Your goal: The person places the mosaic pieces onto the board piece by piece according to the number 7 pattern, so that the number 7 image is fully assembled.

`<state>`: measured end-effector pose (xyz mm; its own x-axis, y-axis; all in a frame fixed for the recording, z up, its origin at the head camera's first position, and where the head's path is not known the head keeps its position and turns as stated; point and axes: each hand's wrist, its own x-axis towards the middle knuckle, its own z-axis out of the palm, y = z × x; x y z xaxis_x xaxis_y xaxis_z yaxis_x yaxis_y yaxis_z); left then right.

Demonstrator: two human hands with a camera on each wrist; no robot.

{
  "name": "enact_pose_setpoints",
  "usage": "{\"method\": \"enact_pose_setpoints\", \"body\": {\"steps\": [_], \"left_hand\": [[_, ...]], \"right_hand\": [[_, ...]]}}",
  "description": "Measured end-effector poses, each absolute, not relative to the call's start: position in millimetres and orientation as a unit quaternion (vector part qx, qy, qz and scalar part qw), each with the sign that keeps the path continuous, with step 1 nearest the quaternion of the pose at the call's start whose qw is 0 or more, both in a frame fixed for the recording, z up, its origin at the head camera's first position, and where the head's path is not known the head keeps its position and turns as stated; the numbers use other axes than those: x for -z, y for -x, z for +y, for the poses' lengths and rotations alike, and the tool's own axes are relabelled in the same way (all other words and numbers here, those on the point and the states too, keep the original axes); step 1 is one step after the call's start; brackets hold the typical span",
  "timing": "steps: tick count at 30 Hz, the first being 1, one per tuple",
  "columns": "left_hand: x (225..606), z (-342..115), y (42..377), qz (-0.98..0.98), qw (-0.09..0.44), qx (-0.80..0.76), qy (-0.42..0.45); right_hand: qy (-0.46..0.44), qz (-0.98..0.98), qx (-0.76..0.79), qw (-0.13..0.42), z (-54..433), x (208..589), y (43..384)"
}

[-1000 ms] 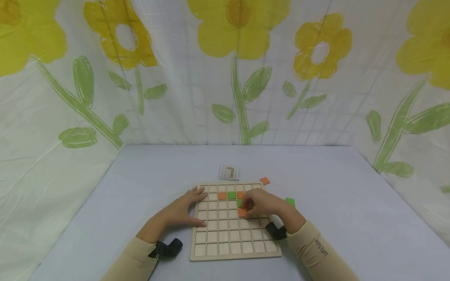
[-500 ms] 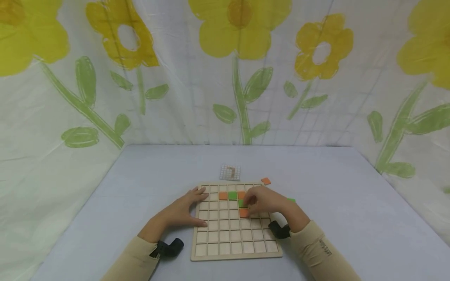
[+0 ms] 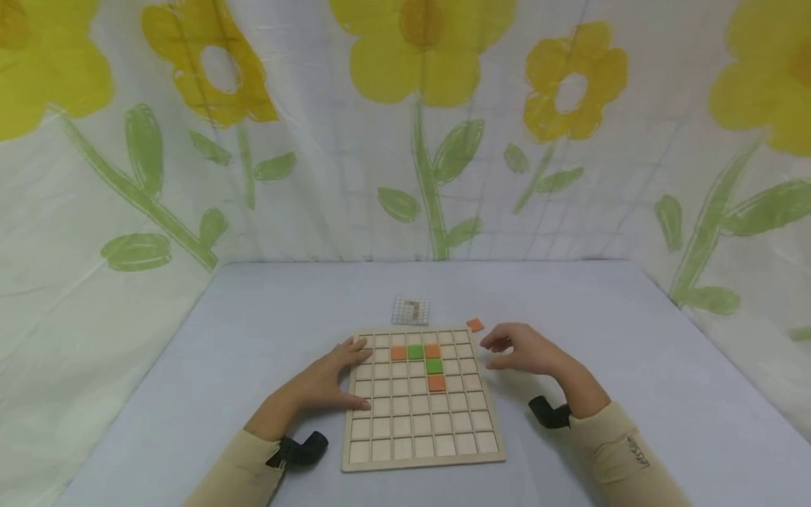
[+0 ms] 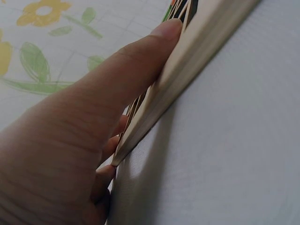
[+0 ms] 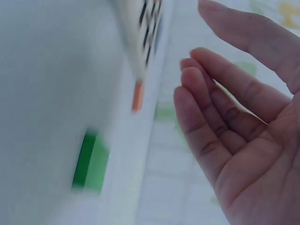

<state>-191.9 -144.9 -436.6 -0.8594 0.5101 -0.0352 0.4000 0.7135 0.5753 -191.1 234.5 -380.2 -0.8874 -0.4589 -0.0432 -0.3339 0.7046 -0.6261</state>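
A square wooden grid board [image 3: 423, 465] lies on the table, with orange and green tiles in several cells: a row of orange, green [image 3: 415, 352] and orange, then green and orange [image 3: 437, 383] below. My left hand [image 3: 326, 380] rests on the board's left edge; the left wrist view shows the thumb [image 4: 140, 61] lying over the rim. Off the board's right side hovers my right hand [image 3: 529, 350], fingers relaxed and holding nothing. In the right wrist view a loose green tile [image 5: 91, 161] lies on the table near it; the head view hides that tile behind the hand.
A loose orange tile [image 3: 475, 324] lies just beyond the board's far right corner. Behind the board is a small card [image 3: 410, 310] printed with a grid pattern. A flower-printed curtain [image 3: 355, 141] hangs along the table's back edge.
My right hand has left the lower orange tile and moved right, off the board, leaving the tile in its cell. The left hand stays on the board's edge.
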Motion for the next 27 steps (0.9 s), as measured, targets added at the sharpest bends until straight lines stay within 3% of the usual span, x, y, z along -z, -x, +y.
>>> {"method": "enact_pose_setpoints", "body": {"steps": [14,27], "left_hand": [[438.0,-145.4,191.7,0.921,0.093,-0.286,-0.249],[438.4,-145.5,192.8,0.921,0.090,-0.285,-0.251]], "right_hand": [[0.147,0.936,0.313,0.065,283.2,391.2,183.1],[0.116,0.939,0.311,0.094,297.3,404.2,178.2]]}}
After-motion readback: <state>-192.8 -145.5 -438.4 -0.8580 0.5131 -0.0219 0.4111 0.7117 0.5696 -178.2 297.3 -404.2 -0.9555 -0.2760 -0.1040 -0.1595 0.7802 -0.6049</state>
